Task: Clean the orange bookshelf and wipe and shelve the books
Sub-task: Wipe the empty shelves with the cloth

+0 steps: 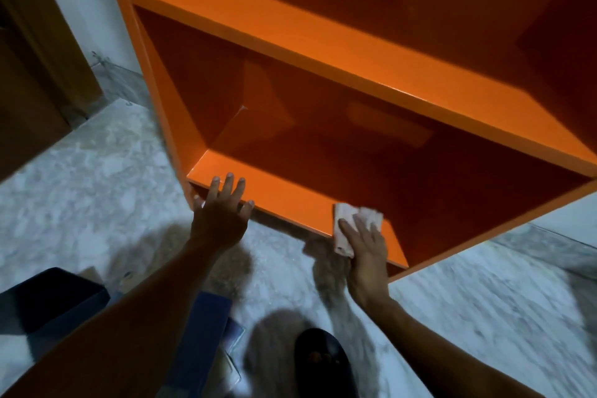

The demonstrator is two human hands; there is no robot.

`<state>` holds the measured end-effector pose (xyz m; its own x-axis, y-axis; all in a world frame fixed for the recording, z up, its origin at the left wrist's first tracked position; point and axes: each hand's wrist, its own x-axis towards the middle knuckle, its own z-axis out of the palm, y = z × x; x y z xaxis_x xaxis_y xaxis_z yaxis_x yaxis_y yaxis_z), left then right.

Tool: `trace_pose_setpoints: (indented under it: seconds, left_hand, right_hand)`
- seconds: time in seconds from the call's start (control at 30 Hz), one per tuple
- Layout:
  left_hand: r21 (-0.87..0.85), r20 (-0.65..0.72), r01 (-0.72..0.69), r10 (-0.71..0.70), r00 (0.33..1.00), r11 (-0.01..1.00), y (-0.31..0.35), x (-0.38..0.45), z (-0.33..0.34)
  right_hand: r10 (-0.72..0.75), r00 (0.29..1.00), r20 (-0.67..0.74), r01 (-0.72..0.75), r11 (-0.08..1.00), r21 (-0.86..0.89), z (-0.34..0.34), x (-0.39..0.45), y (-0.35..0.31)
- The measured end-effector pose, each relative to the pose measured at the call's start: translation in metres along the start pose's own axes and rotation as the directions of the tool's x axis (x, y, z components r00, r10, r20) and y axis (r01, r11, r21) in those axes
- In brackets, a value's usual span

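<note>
The glossy orange bookshelf (323, 42) stands on the pale marbled floor (97, 197). The left hand (221, 213) rests with straight, spread fingers on the front edge of the bottom shelf, holding nothing. Well apart from it, the right hand (366, 249) presses a crumpled white cloth (347, 226) flat on the same shelf. Dark blue books (200, 342) lie on the floor near a black shoe (323, 362).

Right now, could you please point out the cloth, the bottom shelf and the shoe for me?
cloth (347, 220): head view, on its bare upper part, above the fingers.
bottom shelf (290, 195): head view, on the bare front strip between the hands.
shoe (323, 362): head view, on its dark top.
</note>
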<state>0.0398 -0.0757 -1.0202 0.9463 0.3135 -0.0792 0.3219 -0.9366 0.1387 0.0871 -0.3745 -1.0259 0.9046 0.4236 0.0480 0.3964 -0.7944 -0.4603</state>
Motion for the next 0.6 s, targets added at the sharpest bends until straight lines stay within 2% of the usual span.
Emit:
trace_pose_setpoints:
  seconds: [0.17,0.23,0.3,0.37,0.43,0.5,0.57,0.6]
  left_hand:
    - [0.055,0.030,-0.029,0.027,0.999,0.998,-0.008,0.000,0.002]
    - [0.094,0.029,-0.042,0.040,0.999,0.995,-0.014,0.000,0.006]
    - [0.045,-0.001,0.005,-0.005,1.000,0.999,-0.019,0.001,0.004]
    - [-0.021,-0.028,0.045,-0.046,0.999,0.999,-0.021,0.001,0.003]
    - [-0.066,-0.053,0.041,-0.045,0.998,0.997,-0.023,0.000,0.005]
    - [-0.123,-0.056,0.037,-0.044,0.997,0.992,-0.027,-0.001,0.008]
    - [-0.172,-0.054,0.028,-0.038,0.998,0.985,-0.030,-0.003,0.009]
    - [-0.196,-0.042,0.017,-0.026,0.999,0.980,-0.032,-0.004,0.008]
  right_hand:
    - [-0.276,0.956,0.102,0.246,0.940,0.236,0.011,0.000,-0.057]
    - [-0.344,0.937,0.070,0.303,0.892,0.335,0.008,0.010,-0.071]
    - [-0.367,0.930,0.017,0.339,0.875,0.347,0.001,0.032,-0.076]
    - [-0.315,0.946,-0.076,0.322,0.886,0.334,-0.010,0.058,-0.075]
    - [-0.169,0.971,-0.168,0.213,0.932,0.295,-0.023,0.084,-0.063]
    - [-0.066,0.974,-0.218,0.102,0.983,0.155,-0.028,0.106,-0.045]
    - [-0.040,0.982,-0.185,0.047,0.998,0.034,-0.019,0.130,-0.022]
    - [0.041,0.991,-0.128,-0.041,0.999,0.003,-0.011,0.141,-0.014]
